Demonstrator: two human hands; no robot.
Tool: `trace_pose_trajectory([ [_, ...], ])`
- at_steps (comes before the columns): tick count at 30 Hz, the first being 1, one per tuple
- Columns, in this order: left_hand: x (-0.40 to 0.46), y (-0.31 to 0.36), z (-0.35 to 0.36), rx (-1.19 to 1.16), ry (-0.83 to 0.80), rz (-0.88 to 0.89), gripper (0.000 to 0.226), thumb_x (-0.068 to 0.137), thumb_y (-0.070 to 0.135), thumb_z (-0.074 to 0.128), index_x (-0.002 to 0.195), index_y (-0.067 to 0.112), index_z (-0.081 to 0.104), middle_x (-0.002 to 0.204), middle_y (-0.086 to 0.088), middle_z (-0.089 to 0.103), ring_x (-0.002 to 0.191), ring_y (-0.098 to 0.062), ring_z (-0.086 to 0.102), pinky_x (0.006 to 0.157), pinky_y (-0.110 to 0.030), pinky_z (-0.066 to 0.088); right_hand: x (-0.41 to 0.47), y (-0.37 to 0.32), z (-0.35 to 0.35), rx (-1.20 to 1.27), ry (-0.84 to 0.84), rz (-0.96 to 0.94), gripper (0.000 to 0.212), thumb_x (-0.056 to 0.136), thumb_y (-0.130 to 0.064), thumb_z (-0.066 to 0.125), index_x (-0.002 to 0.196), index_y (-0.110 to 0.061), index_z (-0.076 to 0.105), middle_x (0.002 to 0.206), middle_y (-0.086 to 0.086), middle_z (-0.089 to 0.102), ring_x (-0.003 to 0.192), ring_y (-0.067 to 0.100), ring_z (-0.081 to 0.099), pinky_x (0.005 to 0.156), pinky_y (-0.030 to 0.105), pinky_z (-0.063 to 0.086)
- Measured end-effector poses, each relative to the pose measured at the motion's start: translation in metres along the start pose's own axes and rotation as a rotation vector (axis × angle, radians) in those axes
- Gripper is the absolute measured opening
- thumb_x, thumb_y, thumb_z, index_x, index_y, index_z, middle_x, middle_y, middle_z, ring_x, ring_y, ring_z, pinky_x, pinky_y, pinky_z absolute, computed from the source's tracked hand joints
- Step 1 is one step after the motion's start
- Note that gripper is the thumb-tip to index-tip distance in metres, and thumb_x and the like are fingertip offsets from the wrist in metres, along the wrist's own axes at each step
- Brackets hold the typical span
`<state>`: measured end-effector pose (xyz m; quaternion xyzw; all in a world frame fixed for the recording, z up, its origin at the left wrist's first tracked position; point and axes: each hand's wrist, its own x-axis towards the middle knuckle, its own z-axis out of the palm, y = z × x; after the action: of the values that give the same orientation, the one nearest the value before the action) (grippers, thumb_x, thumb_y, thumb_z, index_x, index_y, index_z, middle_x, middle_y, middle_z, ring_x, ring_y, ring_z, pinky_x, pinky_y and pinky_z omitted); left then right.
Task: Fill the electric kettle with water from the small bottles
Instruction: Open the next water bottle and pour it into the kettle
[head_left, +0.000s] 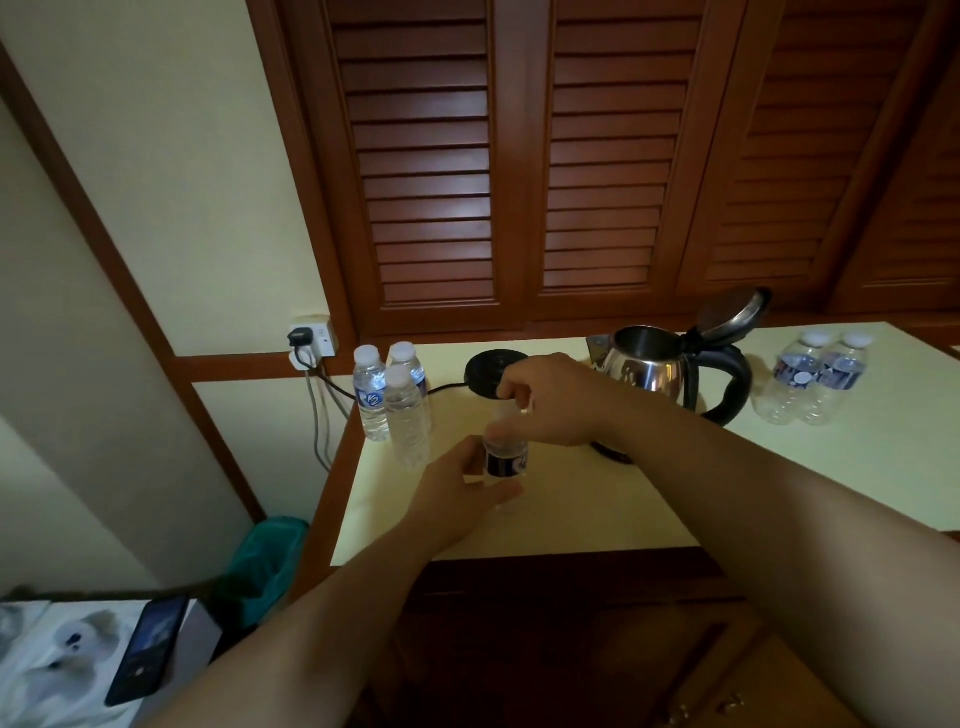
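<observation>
Progress: early to middle, judged from layout. Kettle (660, 371) stands on the pale table (571, 509) with lid tipped fully back, off its black base (493, 371), which lies just to its left. Water level inside cannot be read.

Bottle in hand (505, 457) sits upright on the table near the front centre. Left hand (462, 488) wraps its lower body, fingers curled round the label. Right hand (550, 405) sits over the top, thumb and fingertips pinched narrow at the cap; cap itself hidden, so on or off cannot be told. Likely step: unscrewing.

Three bottles at left (395, 405) stand capped and look full. Two bottles at right (821, 379), beyond the kettle, are capped; their contents are not clear. Remaining, by judgement: open, pour, repeat.

Room: open table between held bottle and kettle, path to the mouth is clear. The left trio stands near the table's left edge; held bottle is well in from the front edge. Power cord (441, 388) runs behind the trio to the wall socket (311, 338).
</observation>
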<state>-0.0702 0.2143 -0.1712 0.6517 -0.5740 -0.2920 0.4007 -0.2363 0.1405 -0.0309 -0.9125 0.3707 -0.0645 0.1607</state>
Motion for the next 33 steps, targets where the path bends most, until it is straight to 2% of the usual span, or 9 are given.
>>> trace_pose_trajectory([
  [3, 0.0, 0.001, 0.0, 0.007, 0.005, 0.001, 0.042, 0.083, 0.038, 0.086, 0.114, 0.045, 0.059, 0.109, 0.021, 0.069, 0.104, 0.003, 0.063, 0.084, -0.018, 0.048, 0.004, -0.001, 0.007, -0.039, 0.061, 0.026, 0.046, 0.092, -0.053, 0.071, 0.1, -0.008, 0.068, 0.099, 0.016, 0.066, 0.079, 0.02, 0.058, 0.068, 0.035, 0.048],
  [6, 0.001, -0.001, 0.0, 0.002, 0.004, 0.004, 0.039, 0.083, 0.038, 0.086, 0.112, 0.044, 0.061, 0.11, 0.019, 0.071, 0.104, 0.0, 0.065, 0.086, -0.021, 0.05, 0.004, -0.001, 0.0, -0.064, -0.008, -0.084, 0.03, 0.1, -0.034, 0.066, 0.117, -0.01, 0.071, 0.112, 0.01, 0.063, 0.1, 0.023, 0.062, 0.085, 0.039, 0.052],
  [9, 0.002, -0.002, -0.002, 0.011, -0.008, 0.004, 0.044, 0.082, 0.042, 0.086, 0.12, 0.04, 0.065, 0.115, 0.017, 0.073, 0.108, -0.004, 0.067, 0.093, -0.027, 0.052, 0.001, 0.006, -0.013, 0.02, 0.021, -0.145, 0.033, 0.104, -0.024, 0.061, 0.136, -0.019, 0.067, 0.122, -0.001, 0.062, 0.109, 0.014, 0.059, 0.088, 0.025, 0.049],
  [13, 0.001, 0.0, -0.003, 0.003, -0.021, -0.008, 0.046, 0.082, 0.038, 0.087, 0.121, 0.041, 0.063, 0.117, 0.018, 0.072, 0.11, -0.004, 0.066, 0.093, -0.025, 0.048, -0.01, 0.039, -0.009, 0.2, 0.173, -0.031, 0.036, 0.102, -0.027, 0.066, 0.137, -0.021, 0.066, 0.126, -0.004, 0.066, 0.105, 0.004, 0.061, 0.078, 0.016, 0.043],
  [16, 0.0, 0.001, -0.003, -0.016, -0.006, 0.0, 0.05, 0.081, 0.036, 0.088, 0.121, 0.044, 0.06, 0.115, 0.022, 0.07, 0.11, -0.001, 0.066, 0.09, -0.021, 0.048, -0.021, 0.067, 0.016, 0.126, 0.105, 0.095, 0.041, 0.097, -0.03, 0.072, 0.137, -0.026, 0.064, 0.129, -0.005, 0.066, 0.099, -0.003, 0.056, 0.075, 0.015, 0.041],
  [21, -0.002, 0.004, 0.001, -0.085, -0.044, 0.0, 0.068, 0.078, 0.04, 0.091, 0.133, 0.041, 0.052, 0.123, 0.023, 0.065, 0.112, 0.003, 0.063, 0.087, -0.012, 0.048, -0.042, 0.09, 0.068, 0.087, 0.022, 0.163, 0.04, 0.097, -0.03, 0.072, 0.136, -0.026, 0.064, 0.134, -0.006, 0.062, 0.109, 0.004, 0.054, 0.085, 0.018, 0.042],
  [26, 0.004, 0.008, 0.007, -0.102, 0.008, 0.037, 0.052, 0.077, 0.031, 0.093, 0.114, 0.044, 0.059, 0.111, 0.02, 0.073, 0.099, 0.008, 0.07, 0.085, -0.014, 0.054, -0.057, 0.113, 0.099, 0.15, 0.008, 0.241, 0.048, 0.094, -0.037, 0.074, 0.139, -0.029, 0.062, 0.136, -0.01, 0.055, 0.125, 0.011, 0.05, 0.104, 0.026, 0.042],
  [30, 0.016, 0.015, 0.012, -0.106, 0.041, 0.078, 0.05, 0.075, 0.027, 0.094, 0.111, 0.043, 0.063, 0.109, 0.013, 0.077, 0.101, -0.004, 0.073, 0.094, -0.03, 0.059, -0.075, 0.146, 0.102, 0.119, 0.124, 0.326, 0.035, 0.089, -0.05, 0.073, 0.119, -0.032, 0.072, 0.118, -0.014, 0.054, 0.113, 0.006, 0.053, 0.091, 0.021, 0.038],
  [33, 0.032, 0.03, 0.013, -0.093, 0.074, 0.122, 0.047, 0.076, 0.028, 0.093, 0.111, 0.04, 0.065, 0.11, 0.012, 0.076, 0.103, -0.01, 0.072, 0.094, -0.033, 0.058, -0.09, 0.18, 0.101, 0.068, 0.156, 0.467, 0.041, 0.078, -0.075, 0.051, 0.094, -0.041, 0.068, 0.108, -0.019, 0.06, 0.11, 0.009, 0.059, 0.085, 0.022, 0.039],
])
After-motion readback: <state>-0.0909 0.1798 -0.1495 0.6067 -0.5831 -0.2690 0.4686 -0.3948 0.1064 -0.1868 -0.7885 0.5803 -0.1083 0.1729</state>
